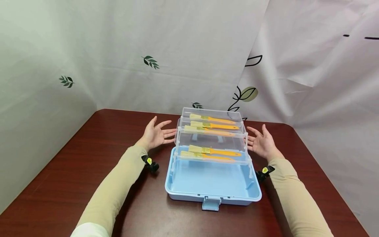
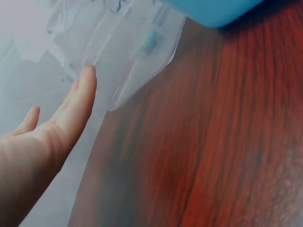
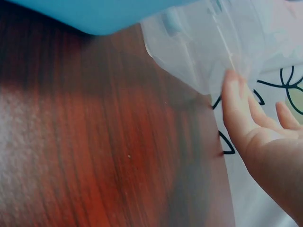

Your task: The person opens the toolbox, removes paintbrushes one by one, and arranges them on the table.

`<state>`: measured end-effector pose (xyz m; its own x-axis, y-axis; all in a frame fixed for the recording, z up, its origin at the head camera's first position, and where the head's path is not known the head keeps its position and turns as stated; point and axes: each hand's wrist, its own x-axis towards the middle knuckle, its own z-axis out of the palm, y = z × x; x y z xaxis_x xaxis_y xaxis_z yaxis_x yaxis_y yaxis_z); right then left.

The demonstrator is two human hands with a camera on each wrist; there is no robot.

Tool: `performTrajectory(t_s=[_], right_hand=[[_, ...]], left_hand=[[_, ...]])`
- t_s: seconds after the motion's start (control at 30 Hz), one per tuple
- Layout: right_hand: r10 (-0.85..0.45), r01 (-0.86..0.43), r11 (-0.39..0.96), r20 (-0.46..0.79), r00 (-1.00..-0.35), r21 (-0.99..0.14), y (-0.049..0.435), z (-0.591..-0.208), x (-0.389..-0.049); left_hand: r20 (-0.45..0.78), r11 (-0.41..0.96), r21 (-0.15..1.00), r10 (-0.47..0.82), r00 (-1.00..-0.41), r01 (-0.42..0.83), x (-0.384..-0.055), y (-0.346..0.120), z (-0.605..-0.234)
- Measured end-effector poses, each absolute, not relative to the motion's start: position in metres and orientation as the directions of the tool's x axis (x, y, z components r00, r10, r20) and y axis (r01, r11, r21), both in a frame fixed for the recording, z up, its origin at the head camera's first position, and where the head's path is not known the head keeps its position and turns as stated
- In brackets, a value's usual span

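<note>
From where I'm sitting at the far end of the feed, I'm seeing the left hand spreading with its fingers extended and gripping nothing, and the right hand opening just as loosely on the other side, also holding nothing. Both sets of fingertips are reaching close to the clear plastic at the sides; I'm not able to tell whether they are touching it. Between the hands, the blue box is standing open on the dark red-brown table, its clear trays rising in tiers towards the back. Brushes with orange handles and pale bristles are lying across the tiers, the latch is hanging at the front, and leaf-printed cloth is covering the wall behind
</note>
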<state>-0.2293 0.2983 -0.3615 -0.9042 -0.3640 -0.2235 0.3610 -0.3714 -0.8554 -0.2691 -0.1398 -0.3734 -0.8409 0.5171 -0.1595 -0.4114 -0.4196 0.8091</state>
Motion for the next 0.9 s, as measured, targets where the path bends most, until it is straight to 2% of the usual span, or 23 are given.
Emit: performTrajectory(t_s=[0.27, 0.63, 0.9], right_hand=[[-0.426, 0.414, -0.430, -0.224, -0.877, -0.803, 0.305, -0.363, -0.230], [-0.442, 0.423, -0.482, -0.203, -0.874, -0.768, 0.308, -0.365, -0.229], [-0.391, 0.393, -0.461, -0.216, -0.895, -0.796, 0.309, -0.359, -0.222]], left_hand=[[-0.144, -0.452, 0.779, 0.546, -0.825, -0.435, -0.266, -0.145, -0.375], [-0.124, -0.416, 0.819, 0.545, -0.829, -0.396, -0.261, -0.148, -0.373], [-0.090, -0.395, 0.843, 0.564, -0.821, -0.364, -0.257, -0.149, -0.367]])
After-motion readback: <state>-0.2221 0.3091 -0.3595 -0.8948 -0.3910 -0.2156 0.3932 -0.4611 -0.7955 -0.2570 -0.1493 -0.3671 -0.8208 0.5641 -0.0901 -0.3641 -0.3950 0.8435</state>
